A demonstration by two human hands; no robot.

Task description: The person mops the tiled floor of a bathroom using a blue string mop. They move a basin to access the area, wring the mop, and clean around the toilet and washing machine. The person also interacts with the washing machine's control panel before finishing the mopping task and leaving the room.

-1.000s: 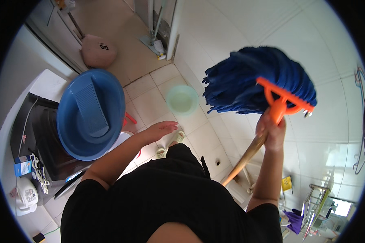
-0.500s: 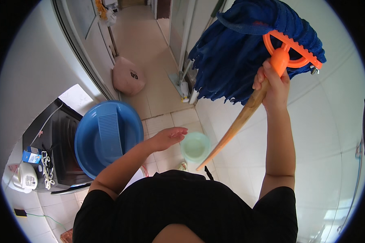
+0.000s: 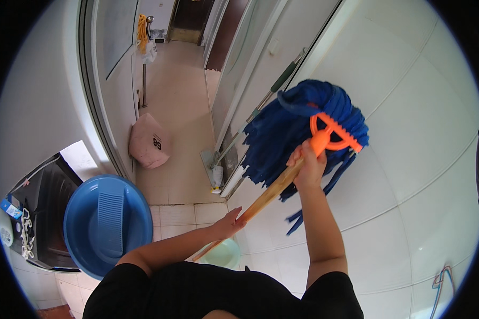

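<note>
A mop with blue cloth strands (image 3: 274,143) and an orange clamp head is raised head-up, slanting before me. My right hand (image 3: 310,169) is closed round the top of its wooden handle (image 3: 271,194), just below the orange socket. Lower on the same handle, my left hand (image 3: 229,223) closes on the wood, its fingers partly hidden. The handle's thin end runs down past that hand over a pale green basin (image 3: 224,254) on the floor. A few blue strands dangle to the right of my right forearm.
At the left, a large blue tub (image 3: 75,212) with a ribbed washboard (image 3: 110,220) stands beside a black appliance (image 3: 43,212). A pink bundle (image 3: 149,142) lies by the doorway. A long-handled floor tool (image 3: 238,132) leans near the door frame; a white tiled wall (image 3: 378,212) rises at the right.
My left hand has come onto the mop handle, having been free beside it. The mop and right hand are lower and further left in view. The view has shifted, showing more doorway.
</note>
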